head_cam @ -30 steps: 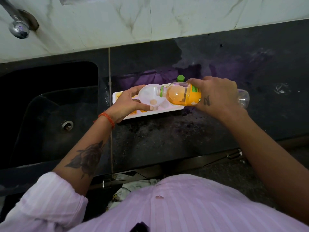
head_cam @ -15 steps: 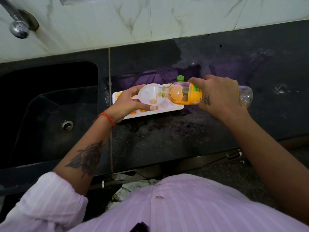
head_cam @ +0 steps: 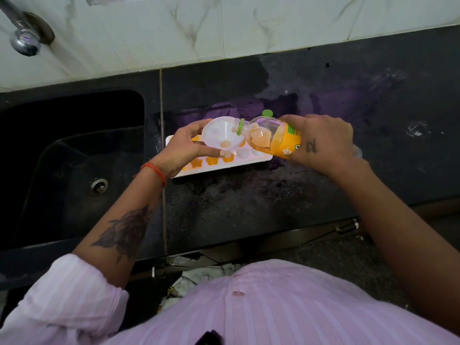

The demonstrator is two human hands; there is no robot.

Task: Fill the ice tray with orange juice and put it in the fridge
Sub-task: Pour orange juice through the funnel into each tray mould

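Filling step underway: right hand (head_cam: 321, 140) gripping tilted clear plastic orange-juice bottle (head_cam: 273, 138), left hand (head_cam: 184, 148) pinching translucent white funnel (head_cam: 221, 135) over white plastic ice tray (head_cam: 249, 158) on black counter (head_cam: 249, 207). Right-end cells apparently unfilled; next, shift funnel right, pour.

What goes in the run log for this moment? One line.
step: filling | left hand: holds funnel over ice tray | right hand: tilts juice bottle into funnel | tray: partly filled

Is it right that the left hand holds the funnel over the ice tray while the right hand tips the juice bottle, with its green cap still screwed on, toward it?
Not quite. In the head view the juice bottle is uncapped; the green cap sits on the counter behind it. The rest holds: the left hand holds the funnel over the ice tray, and the right hand tips the bottle.
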